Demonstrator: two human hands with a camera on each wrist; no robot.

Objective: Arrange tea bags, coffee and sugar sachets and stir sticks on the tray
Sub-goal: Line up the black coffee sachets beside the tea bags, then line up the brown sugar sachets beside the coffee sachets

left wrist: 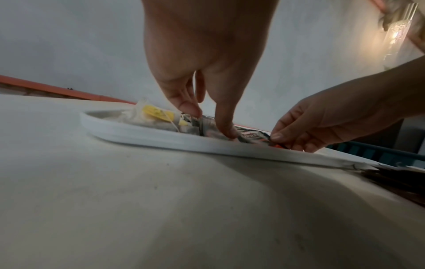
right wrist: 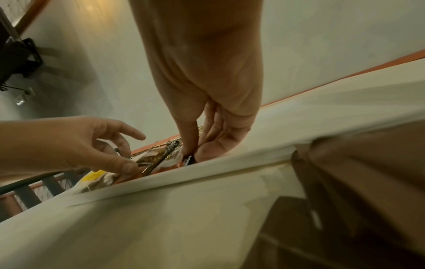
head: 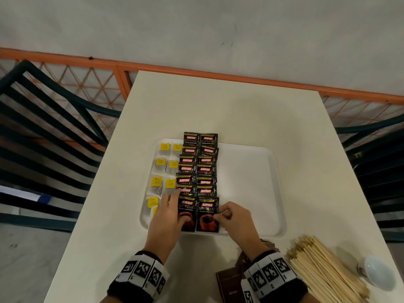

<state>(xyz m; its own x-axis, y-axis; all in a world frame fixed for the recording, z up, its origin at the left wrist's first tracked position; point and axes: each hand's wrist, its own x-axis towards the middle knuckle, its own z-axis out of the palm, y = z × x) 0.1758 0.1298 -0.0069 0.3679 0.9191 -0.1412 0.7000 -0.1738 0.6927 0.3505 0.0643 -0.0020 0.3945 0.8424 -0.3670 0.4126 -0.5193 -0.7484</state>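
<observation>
A white tray (head: 247,182) lies on the cream table (head: 218,110). Tea bags (head: 160,165) with yellow tags fill two columns at its left side. Black coffee sachets (head: 197,169) overlap in two columns beside them. My left hand (head: 178,207) presses its thumb and outstretched fingers on the nearest left sachet (head: 188,207). My right hand (head: 220,215) pinches the right edge of the nearest right sachet (head: 207,215). In the left wrist view the thumb (left wrist: 227,131) pushes down inside the tray rim (left wrist: 149,134). The right wrist view shows the right fingertips (right wrist: 190,151) closed on the sachet's edge.
A heap of wooden stir sticks (head: 323,270) lies at the table's near right. Brown sachets (head: 229,285) sit under my right wrist. A white bulb-shaped object (head: 378,273) lies at the far right. Dark slatted chairs (head: 43,127) flank the table.
</observation>
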